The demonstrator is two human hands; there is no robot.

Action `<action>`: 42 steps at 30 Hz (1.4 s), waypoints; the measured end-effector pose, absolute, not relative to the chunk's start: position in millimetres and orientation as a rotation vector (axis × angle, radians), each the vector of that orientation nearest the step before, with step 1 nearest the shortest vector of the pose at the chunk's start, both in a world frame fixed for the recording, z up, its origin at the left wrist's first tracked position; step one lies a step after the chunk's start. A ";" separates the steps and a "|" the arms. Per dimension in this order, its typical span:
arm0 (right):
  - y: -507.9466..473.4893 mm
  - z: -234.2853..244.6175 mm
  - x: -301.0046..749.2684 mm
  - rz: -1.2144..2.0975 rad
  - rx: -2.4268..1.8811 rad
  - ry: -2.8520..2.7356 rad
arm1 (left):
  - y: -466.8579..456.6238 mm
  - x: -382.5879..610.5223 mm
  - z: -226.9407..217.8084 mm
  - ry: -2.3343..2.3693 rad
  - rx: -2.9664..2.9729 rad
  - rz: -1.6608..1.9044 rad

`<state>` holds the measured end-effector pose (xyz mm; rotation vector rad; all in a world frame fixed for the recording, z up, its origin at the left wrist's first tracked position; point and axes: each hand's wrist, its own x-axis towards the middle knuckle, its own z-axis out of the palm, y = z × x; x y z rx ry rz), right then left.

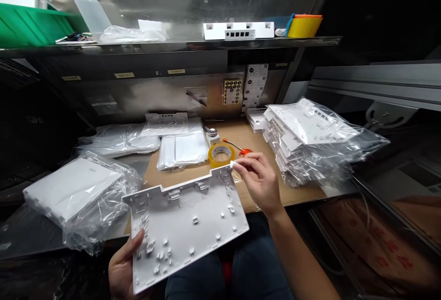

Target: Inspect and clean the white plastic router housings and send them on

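Observation:
A white plastic housing panel point(206, 203), its inner side with small posts and clips facing me, is tilted above the bench's front edge. My left hand point(124, 263) grips it at the lower left, thumb over the inner face, other fingers mostly hidden behind. At the upper right corner, my right hand point(260, 180) pinches a small white wad point(233, 164) between thumb and fingertips, touching the panel's edge. Whether the wad is cloth or paper I cannot make out. Just behind that corner lie a roll of yellow tape point(212, 156) and an orange-handled tool point(245, 152).
Bagged white panels are stacked at the right point(310, 130) and left point(79, 189). Flat plastic bags point(184, 148) and a small pump-top bottle point(212, 137) sit behind the panel on cardboard point(310, 192). A metal shelf point(186, 45) overhead bears a squeeze bottle point(90, 10) and yellow container point(305, 26).

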<state>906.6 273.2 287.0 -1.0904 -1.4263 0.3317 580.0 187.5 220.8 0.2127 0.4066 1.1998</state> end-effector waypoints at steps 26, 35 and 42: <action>242.7 341.1 837.0 0.214 -0.810 -1.461 | 203.7 718.9 319.6 0.876 0.782 1.610; 295.0 319.5 869.8 0.106 -1.024 -1.383 | 204.0 706.9 334.0 0.847 0.634 1.618; 375.7 231.9 911.6 0.086 -1.490 -1.640 | 207.2 677.7 343.4 0.771 0.333 1.511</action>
